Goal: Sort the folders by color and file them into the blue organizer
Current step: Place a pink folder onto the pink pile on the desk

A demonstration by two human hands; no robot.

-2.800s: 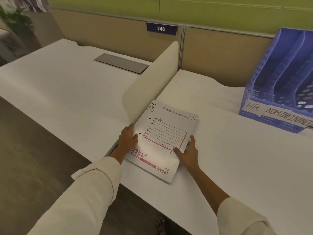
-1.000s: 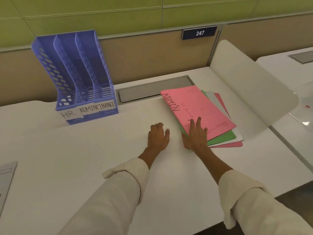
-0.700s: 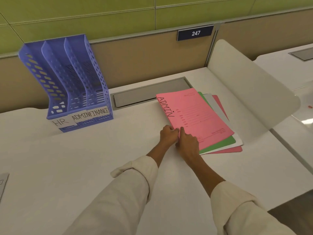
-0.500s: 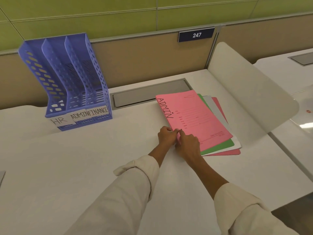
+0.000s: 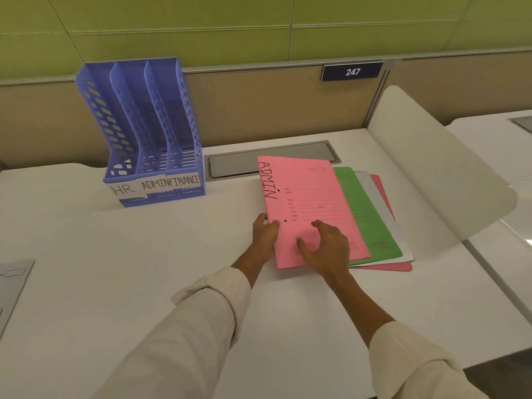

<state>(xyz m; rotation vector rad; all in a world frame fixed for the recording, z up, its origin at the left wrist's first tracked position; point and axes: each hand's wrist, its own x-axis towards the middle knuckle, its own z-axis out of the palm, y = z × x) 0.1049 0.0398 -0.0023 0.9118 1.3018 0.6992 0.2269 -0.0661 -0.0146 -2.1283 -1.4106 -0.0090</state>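
A pink folder (image 5: pixel 308 194) marked ADMIN tops a fanned stack on the white desk (image 5: pixel 144 269). Under it lie a green folder (image 5: pixel 365 214), a white folder (image 5: pixel 383 208) and another pink folder (image 5: pixel 383 266). My left hand (image 5: pixel 263 234) pinches the top pink folder's left edge near its lower corner. My right hand (image 5: pixel 325 249) presses on that folder's lower part, fingers spread. The blue organizer (image 5: pixel 144 131) stands at the back left with three slots that look bare, labelled HR, ADMIN and FINANCE.
A curved translucent divider (image 5: pixel 431 174) rises right of the stack, with another desk beyond it. A grey cable flap (image 5: pixel 236 165) sits in the desk behind the folders. A tan partition (image 5: pixel 259 105) with a 247 plate closes the back.
The view swung from a white HR folder on another desk to this stack. The top pink folder slid left off the green one; my right hand moved from its edge onto its face.
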